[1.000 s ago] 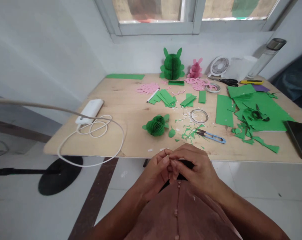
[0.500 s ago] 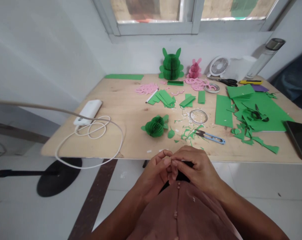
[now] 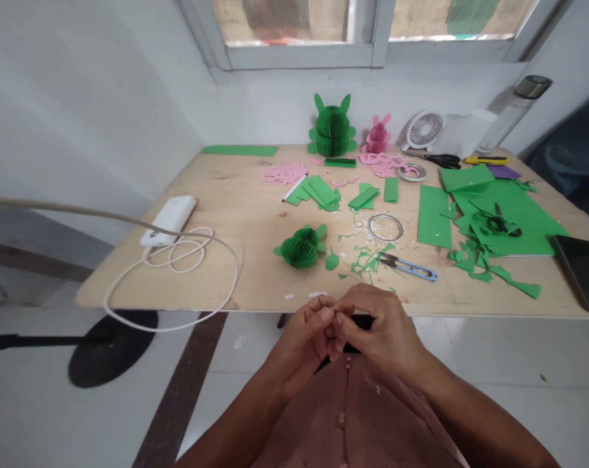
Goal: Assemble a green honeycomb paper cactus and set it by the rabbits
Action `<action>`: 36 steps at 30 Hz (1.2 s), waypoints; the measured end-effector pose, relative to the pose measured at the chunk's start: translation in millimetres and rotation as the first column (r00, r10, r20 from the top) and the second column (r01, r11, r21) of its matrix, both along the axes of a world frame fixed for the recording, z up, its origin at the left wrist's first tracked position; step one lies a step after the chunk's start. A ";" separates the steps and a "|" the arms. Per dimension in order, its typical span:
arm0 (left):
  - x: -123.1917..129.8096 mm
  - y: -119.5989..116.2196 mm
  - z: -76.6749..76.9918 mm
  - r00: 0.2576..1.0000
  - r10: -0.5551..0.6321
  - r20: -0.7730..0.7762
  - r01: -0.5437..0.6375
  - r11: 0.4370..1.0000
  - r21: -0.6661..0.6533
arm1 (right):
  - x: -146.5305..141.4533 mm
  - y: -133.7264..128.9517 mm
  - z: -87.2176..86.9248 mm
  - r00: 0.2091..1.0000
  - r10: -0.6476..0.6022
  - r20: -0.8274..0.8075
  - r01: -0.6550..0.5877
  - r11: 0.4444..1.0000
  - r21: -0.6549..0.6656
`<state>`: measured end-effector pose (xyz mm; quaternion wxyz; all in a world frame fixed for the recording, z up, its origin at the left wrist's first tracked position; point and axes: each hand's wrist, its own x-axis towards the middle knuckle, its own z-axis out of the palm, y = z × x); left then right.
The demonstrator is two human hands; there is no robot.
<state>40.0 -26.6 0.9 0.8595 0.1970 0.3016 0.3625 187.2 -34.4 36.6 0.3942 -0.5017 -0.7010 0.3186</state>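
My left hand (image 3: pixel 308 338) and my right hand (image 3: pixel 378 320) meet just off the table's front edge, fingertips pinched together. Whatever lies between them is too small or hidden to make out. Just beyond them on the table is a green folded-paper honeycomb figure (image 3: pixel 300 249), lying on its side. Right of it are a small green paper oval (image 3: pixel 332 261) and thin green clippings (image 3: pixel 366 261). Blue-handled thread snips (image 3: pixel 409 266) lie beside the clippings, with a roll of tape (image 3: pixel 400 233) behind them. Small white slips (image 3: pixel 318 294) rest near the front edge.
At the back stand a green paper bunny (image 3: pixel 332 133), a pink one (image 3: pixel 378 136) and a white fan (image 3: pixel 424 130). Green sheets (image 3: pixel 519 224), scraps and a phone (image 3: pixel 581 270) lie on the right. A white power bank (image 3: pixel 170 220) with a looped cable is on the left.
The view has shifted very slightly. Both hands stay together in nearly the same place, with only small movement at the fingertips.
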 end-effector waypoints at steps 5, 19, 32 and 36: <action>0.0 2.1 -1.4 0.999 -0.024 0.028 0.024 1.000 -0.004 | 1.6 1.4 2.1 0.998 0.026 -0.051 -0.029 0.997 -0.067; 0.9 2.5 4.3 0.990 0.089 -0.110 -0.084 0.995 0.050 | 4.9 3.9 -1.1 0.996 0.023 -0.090 -0.030 0.996 -0.082; -0.9 2.9 5.3 0.996 0.065 -0.054 -0.064 0.998 0.022 | 7.7 6.2 -1.2 0.988 0.080 -0.132 -0.087 0.995 -0.051; -0.9 3.6 4.4 0.999 0.048 -0.022 -0.048 0.999 0.003 | 6.6 5.8 0.2 0.994 0.056 -0.097 -0.059 0.998 -0.027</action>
